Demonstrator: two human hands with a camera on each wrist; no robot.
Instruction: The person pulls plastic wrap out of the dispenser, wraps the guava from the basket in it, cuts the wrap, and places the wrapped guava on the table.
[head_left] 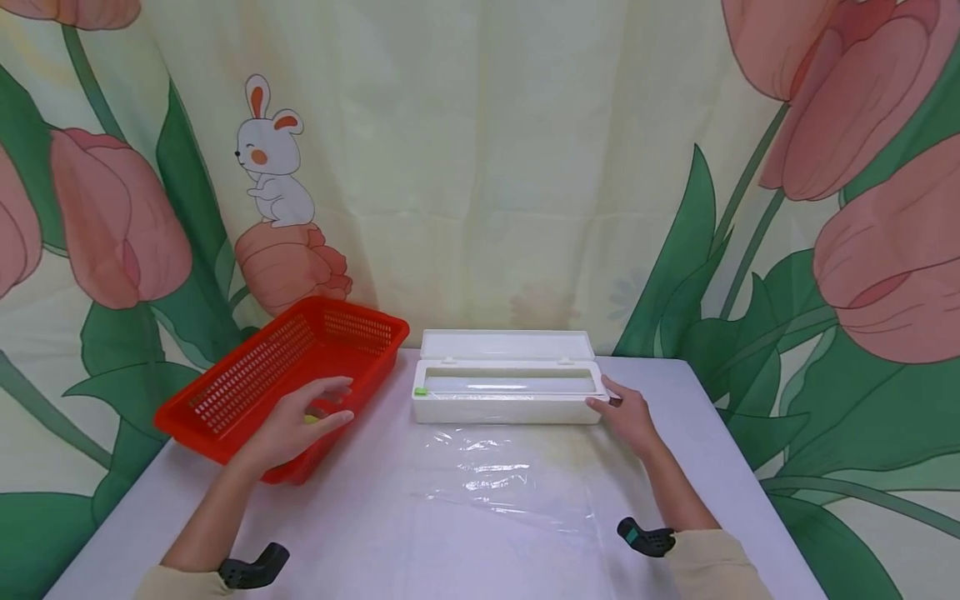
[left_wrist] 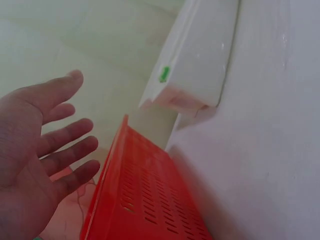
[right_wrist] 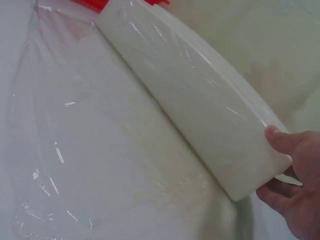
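A white cling film dispenser (head_left: 517,410) stands near the far edge of the table, its lid (head_left: 506,344) raised at the back. From its front a clear sheet of cling film (head_left: 495,477) spreads over the tabletop. My right hand (head_left: 632,421) grips the dispenser's right end, thumb at the front upper edge and fingers round the end, as the right wrist view shows. My left hand (head_left: 294,425) hovers over the near right side of the red basket (head_left: 225,417), fingers spread and holding nothing. Part of a yellow-green thing (head_left: 311,418) shows behind that hand.
A small green slider (head_left: 422,391) sits at the dispenser's left front corner. The basket stands tilted at the table's left edge. Behind the white table (head_left: 360,533) hangs a printed curtain (head_left: 480,167) with tulips and a rabbit.
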